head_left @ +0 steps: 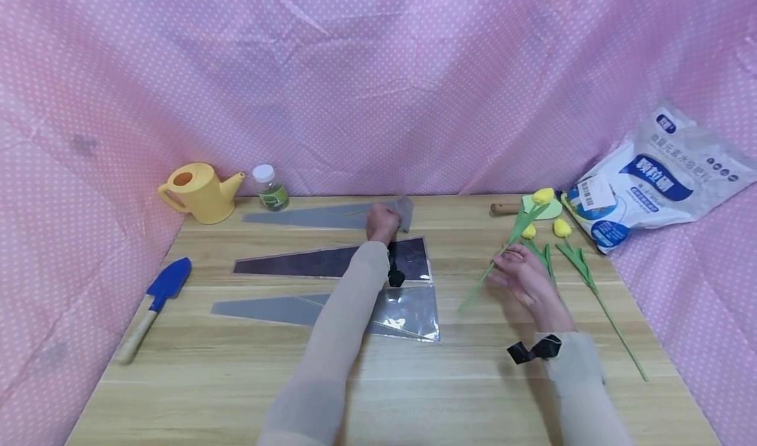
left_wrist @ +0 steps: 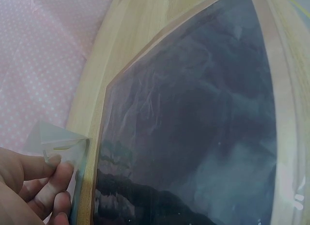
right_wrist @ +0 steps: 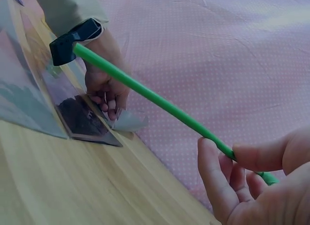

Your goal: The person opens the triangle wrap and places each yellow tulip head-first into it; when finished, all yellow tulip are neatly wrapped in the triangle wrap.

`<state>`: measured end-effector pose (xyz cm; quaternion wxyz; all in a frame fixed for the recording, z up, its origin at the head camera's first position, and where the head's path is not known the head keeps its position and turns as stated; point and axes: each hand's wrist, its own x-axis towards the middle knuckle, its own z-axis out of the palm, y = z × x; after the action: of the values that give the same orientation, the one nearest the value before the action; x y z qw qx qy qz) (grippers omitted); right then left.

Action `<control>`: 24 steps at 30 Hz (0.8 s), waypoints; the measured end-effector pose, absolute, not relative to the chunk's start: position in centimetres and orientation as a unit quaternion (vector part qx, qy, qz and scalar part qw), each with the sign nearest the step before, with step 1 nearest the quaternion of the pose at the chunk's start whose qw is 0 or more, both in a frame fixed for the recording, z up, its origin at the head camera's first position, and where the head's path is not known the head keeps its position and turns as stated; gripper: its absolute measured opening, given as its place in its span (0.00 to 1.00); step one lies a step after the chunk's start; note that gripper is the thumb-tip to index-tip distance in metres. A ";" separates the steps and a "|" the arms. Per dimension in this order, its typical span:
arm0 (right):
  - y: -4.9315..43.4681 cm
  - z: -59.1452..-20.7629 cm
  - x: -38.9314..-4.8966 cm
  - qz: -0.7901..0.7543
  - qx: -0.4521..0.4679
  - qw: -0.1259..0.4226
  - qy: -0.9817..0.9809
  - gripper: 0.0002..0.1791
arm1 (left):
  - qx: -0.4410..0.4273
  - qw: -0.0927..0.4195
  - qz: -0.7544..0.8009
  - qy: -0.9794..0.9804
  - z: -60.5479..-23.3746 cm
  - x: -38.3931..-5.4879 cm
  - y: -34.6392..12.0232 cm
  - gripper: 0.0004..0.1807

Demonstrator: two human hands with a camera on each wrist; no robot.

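My left hand (head_left: 383, 221) pinches the wide end of the farthest plastic flower sleeve (head_left: 307, 214), and that end lifts off the table in the left wrist view. Two more tapered sleeves lie nearer: a dark one (head_left: 301, 262) and a grey, clear-fronted one (head_left: 266, 309). In my right hand (head_left: 523, 276) a yellow artificial tulip (head_left: 543, 197) is held by its green stem (right_wrist: 160, 101) between thumb and fingers. The tulip's bloom points away and its stem end points toward the sleeves. Two other yellow tulips (head_left: 562, 228) lie to the right, one partly hidden behind the right hand.
Back left stand a yellow watering can (head_left: 208, 196) and a white-lidded jar (head_left: 271, 188). A blue trowel (head_left: 170, 278) lies at the left edge. Back right are a wooden-handled green tool (head_left: 504, 208) and a large white bag (head_left: 650, 177). Pink dotted cloth surrounds the table.
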<state>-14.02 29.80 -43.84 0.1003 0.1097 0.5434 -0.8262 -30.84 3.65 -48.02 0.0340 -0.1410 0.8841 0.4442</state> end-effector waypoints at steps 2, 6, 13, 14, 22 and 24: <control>29.6 -43.7 -14.5 -0.825 0.111 0.097 0.546 0.13 | -0.141 0.035 0.445 0.884 -48.1 -30.9 3.6 0.05; 29.3 -43.4 -15.4 -0.828 0.113 0.091 0.541 0.11 | -0.142 0.037 0.448 0.882 -48.3 -30.9 3.6 0.05; 28.4 -42.9 -17.2 -0.851 0.142 0.076 0.501 0.12 | -0.143 0.037 0.444 0.884 -48.3 -30.9 3.6 0.06; 28.3 -42.8 -17.5 -0.855 0.150 0.072 0.491 0.13 | -0.142 0.036 0.444 0.884 -48.3 -30.9 3.6 0.06; 27.3 -42.5 -20.0 -0.870 0.187 0.043 0.454 0.15 | -0.147 0.028 0.443 0.884 -48.5 -31.0 3.8 0.04; 27.1 -42.5 -20.5 -0.870 0.196 0.034 0.451 0.15 | -0.148 0.028 0.445 0.883 -48.6 -31.1 3.8 0.04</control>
<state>-20.45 27.10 -42.49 0.0336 0.1956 0.4508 -0.8703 -31.08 3.81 -48.56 0.0277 -0.1476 0.8826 0.4454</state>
